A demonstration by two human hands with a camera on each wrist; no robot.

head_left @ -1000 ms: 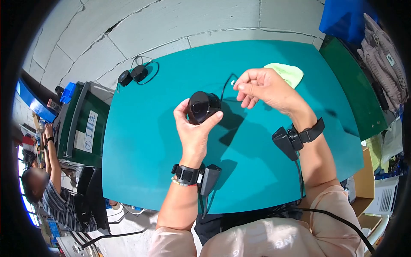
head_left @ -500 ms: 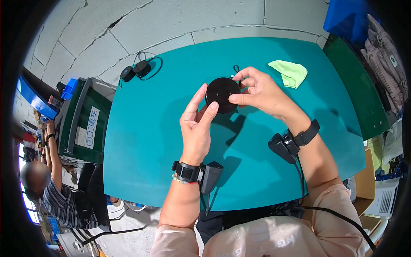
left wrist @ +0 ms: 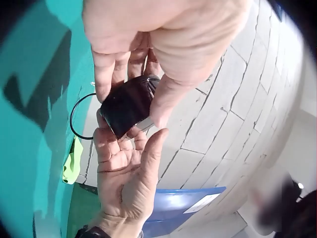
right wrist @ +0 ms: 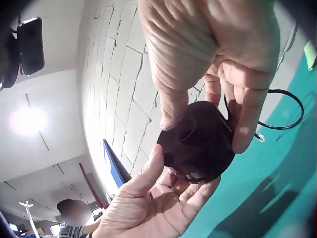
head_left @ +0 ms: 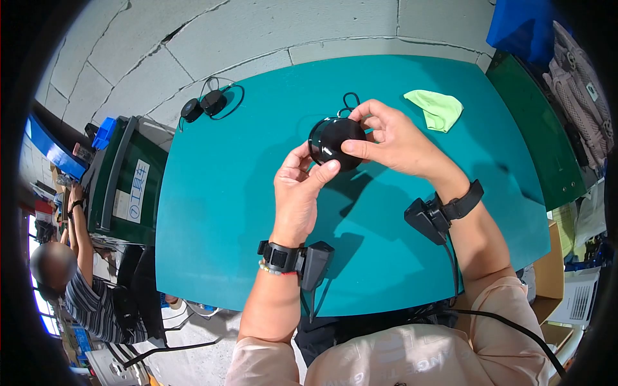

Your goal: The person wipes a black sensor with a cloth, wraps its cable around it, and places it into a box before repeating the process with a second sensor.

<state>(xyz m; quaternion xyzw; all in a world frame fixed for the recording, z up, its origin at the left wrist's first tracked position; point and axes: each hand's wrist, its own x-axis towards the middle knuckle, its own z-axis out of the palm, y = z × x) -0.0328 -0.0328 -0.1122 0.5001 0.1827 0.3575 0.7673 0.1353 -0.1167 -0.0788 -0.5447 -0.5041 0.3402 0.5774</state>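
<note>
A glossy black round device (head_left: 336,143) is held above the teal table, its flat face turned up in the head view. My left hand (head_left: 297,193) grips its left side between thumb and fingers. On the right side my right hand (head_left: 399,145) pinches it, the thumb lying on the flat face. Both hands also show around the device (left wrist: 130,106) in the left wrist view. A thin black cable (right wrist: 297,106) loops beside it in the right wrist view, with a small pale connector (right wrist: 260,138) at its end.
Two small black round devices (head_left: 213,103) with cables lie at the table's back left. A light green cloth (head_left: 438,110) lies at the back right. At the far left a person in a striped shirt (head_left: 96,309) reaches toward a cluttered bench. A green cabinet (head_left: 125,186) stands left of the table (head_left: 212,257).
My right hand has come in from the cable and taken hold of the device. The device has moved rightward and away from me, and turned in my hands.
</note>
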